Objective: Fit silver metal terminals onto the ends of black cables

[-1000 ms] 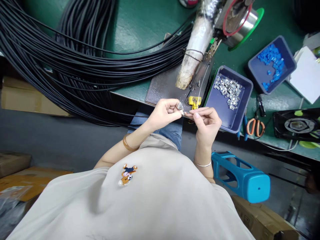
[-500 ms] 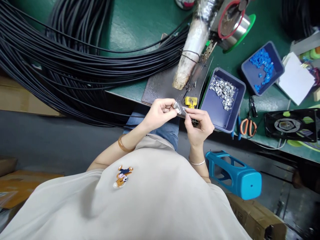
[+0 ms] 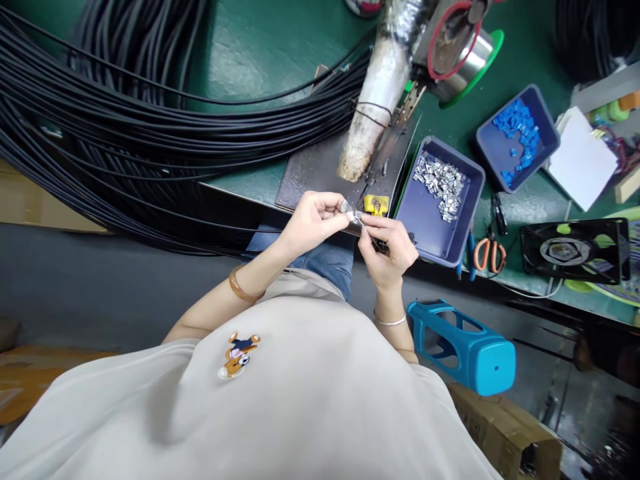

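Note:
My left hand [image 3: 315, 223] is closed, with thumb and index finger pinching a small silvery metal piece [image 3: 351, 215]. Whitish material, perhaps tape, covers part of its fingertips. From the right, my right hand [image 3: 391, 245] pinches a thin silvery metal part [image 3: 361, 221], whose exact shape is too small to tell. The fingertips of both hands almost meet, and the two parts appear to touch. Just beyond the fingers lies a yellow block-like fixture [image 3: 376, 204] on a dark metal plate [image 3: 313, 177]. Right of my hands stands a bin [image 3: 417, 223] holding several small silvery metal shells [image 3: 440, 183].
Thick bundles of black cable [image 3: 200, 133] stretch across the left. A foil-wrapped duct [image 3: 373, 123] hangs over the plate, beside a wire spool [image 3: 465, 70]. Rightward are a bin of blue pieces [image 3: 543, 143], orange-handled pliers [image 3: 489, 255], a black fan [image 3: 573, 252] and a blue stool [image 3: 463, 347].
My right hand has moved left toward my left hand, bringing the two small metal parts together. The whole view has shifted slightly.

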A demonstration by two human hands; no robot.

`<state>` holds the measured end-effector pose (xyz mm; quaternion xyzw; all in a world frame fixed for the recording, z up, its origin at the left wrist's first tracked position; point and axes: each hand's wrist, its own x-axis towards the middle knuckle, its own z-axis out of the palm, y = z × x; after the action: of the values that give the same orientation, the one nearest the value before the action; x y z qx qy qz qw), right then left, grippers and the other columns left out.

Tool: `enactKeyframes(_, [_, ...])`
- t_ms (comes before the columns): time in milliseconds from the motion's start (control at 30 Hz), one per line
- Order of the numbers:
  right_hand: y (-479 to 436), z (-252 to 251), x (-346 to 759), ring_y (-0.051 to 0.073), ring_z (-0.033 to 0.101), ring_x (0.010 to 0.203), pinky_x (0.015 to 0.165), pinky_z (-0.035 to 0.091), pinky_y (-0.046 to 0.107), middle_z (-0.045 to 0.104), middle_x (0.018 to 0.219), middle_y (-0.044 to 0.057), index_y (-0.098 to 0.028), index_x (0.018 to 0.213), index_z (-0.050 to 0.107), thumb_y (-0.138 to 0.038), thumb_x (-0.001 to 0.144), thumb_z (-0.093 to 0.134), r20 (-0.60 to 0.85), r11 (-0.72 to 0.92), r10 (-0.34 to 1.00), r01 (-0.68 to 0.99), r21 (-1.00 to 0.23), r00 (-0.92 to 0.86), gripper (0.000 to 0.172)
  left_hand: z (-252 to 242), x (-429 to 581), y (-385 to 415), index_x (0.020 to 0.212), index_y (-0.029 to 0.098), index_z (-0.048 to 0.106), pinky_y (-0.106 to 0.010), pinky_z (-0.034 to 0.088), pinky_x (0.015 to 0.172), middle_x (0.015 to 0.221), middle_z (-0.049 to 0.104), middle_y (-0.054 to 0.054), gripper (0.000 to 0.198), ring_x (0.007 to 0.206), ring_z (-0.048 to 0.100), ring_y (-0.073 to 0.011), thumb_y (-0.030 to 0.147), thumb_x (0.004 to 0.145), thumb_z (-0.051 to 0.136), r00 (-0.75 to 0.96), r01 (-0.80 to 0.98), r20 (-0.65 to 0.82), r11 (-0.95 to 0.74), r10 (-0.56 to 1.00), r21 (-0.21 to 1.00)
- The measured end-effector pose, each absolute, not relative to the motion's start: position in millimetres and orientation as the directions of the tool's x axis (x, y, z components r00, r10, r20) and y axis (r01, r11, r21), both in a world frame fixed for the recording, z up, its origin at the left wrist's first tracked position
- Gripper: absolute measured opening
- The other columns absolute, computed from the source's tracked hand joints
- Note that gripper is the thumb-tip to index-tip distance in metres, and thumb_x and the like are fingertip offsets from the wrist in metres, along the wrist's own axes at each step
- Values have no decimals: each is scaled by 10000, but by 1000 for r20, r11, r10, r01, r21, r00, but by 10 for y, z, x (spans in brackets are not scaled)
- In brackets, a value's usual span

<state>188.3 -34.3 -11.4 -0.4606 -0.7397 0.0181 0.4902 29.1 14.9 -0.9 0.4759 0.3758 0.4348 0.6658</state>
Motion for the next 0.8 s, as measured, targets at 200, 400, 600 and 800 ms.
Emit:
enactKeyframes(200, [-312,-135,1897,146,749,875,774,614,272,778,963,38,-221,911,613,-65,834,667,733,595,667,687,-417,-132,182,-2,290,174,523,130,538,-190,260,469,491,470,33,206,477,375,-41,204,674,655,335,-192,-105,177,936,965])
enactKeyframes(400, [-277,-130,1916,152,759,860,750,623,264,781,955,39,-227,931,610,-71,849,657,741,604,649,709,-363,-173,183,-50,303,197,545,125,561,-188,266,489,523,462,34,184,504,363,-40,181,678,674,340,-210,-98,177,935,962])
enactKeyframes(600, [-235,-111,1931,151,757,868,764,614,246,780,967,60,-206,944,624,-38,827,672,751,625,629,704,-337,-200,210,-64,329,216,564,126,569,-183,288,512,544,453,37,146,527,375,-42,146,668,668,326,-253,-86,174,942,952])
enactKeyframes(800, [-204,-98,1933,144,754,872,766,606,242,779,980,48,-214,931,636,-77,854,663,748,608,636,721,-333,-191,159,-29,341,223,564,124,576,-191,291,518,553,461,34,159,532,385,-44,157,684,674,303,-263,-85,169,949,950])
